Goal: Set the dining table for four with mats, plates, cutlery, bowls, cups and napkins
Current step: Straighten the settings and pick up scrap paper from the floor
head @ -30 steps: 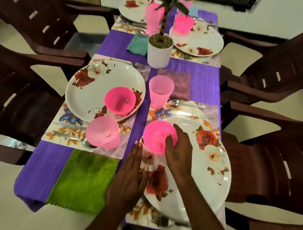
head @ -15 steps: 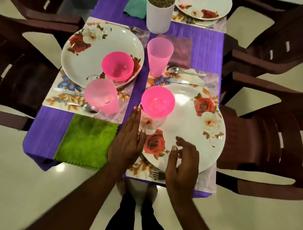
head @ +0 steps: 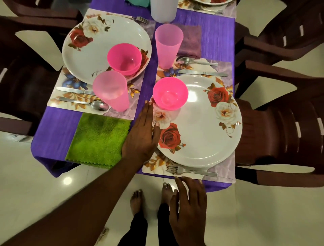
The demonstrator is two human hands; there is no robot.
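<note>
1. Head view: left hand (head: 140, 135) lies flat, fingers straight, against the near plate (head: 201, 123) rim; right hand (head: 188, 209) hovers spread, holding nothing, just short of the fork (head: 191, 171).
2. Likely step: final straightening; next, nudging gently.
3. Beyond the left fingertips, a glossy round pink bowl (head: 170, 94); beside the palm, a fuzzy green napkin (head: 99, 140).

The white pot (head: 163, 10) and the teal napkin (head: 138, 2) are cut off by the top edge, as is the far plate (head: 213, 1). The left hand (head: 142, 135) hides part of the near mat (head: 152, 163).
</note>
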